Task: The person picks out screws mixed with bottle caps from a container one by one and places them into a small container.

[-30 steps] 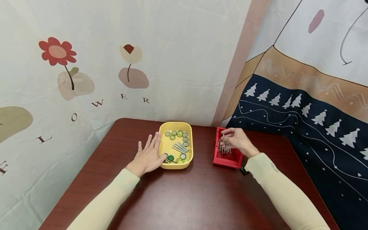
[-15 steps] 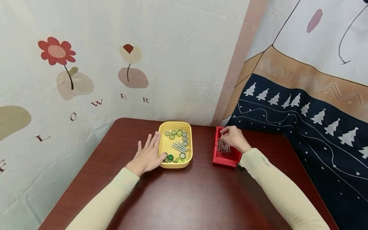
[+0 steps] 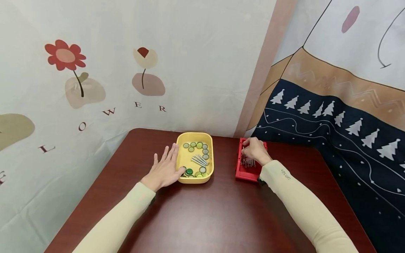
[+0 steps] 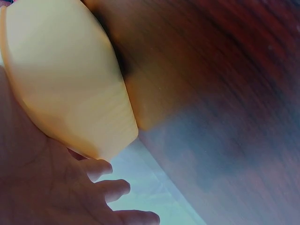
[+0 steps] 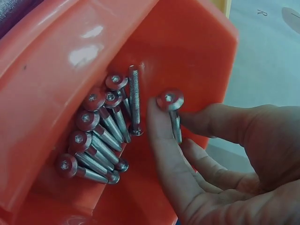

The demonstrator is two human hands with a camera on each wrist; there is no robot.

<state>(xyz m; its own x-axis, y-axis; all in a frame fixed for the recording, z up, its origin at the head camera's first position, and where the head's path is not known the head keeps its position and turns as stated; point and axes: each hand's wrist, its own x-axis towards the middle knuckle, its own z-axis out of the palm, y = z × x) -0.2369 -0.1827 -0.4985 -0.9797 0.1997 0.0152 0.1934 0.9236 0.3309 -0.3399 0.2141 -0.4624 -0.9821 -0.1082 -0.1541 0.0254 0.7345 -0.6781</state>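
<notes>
In the head view my left hand [image 3: 162, 172] rests with spread, straight fingers against the left side of a yellow tray [image 3: 195, 181]. The left wrist view shows that palm beside the tray's outer wall [image 4: 70, 79]. Several silver bolts [image 3: 199, 161] lie together in the tray among green and grey round discs [image 3: 189, 171], which look like bottle caps. My right hand [image 3: 255, 150] is inside a red bin [image 3: 246, 175], pinching one bolt [image 5: 170, 100] between thumb and fingers, its flat socket head up. More bolts [image 5: 93, 140] lie heaped beside it on the bin's floor.
Both containers stand near the back of a dark reddish-brown table [image 3: 205, 218], with a gap between them. A printed cloth [image 3: 190, 70] hangs behind the table. Dark blue cloth with tree prints [image 3: 316, 126] hangs along the right side.
My right hand has shifted slightly left and farther in over the red bin, its forearm following. My left hand keeps its place on the yellow tray. The head view has tilted slightly.
</notes>
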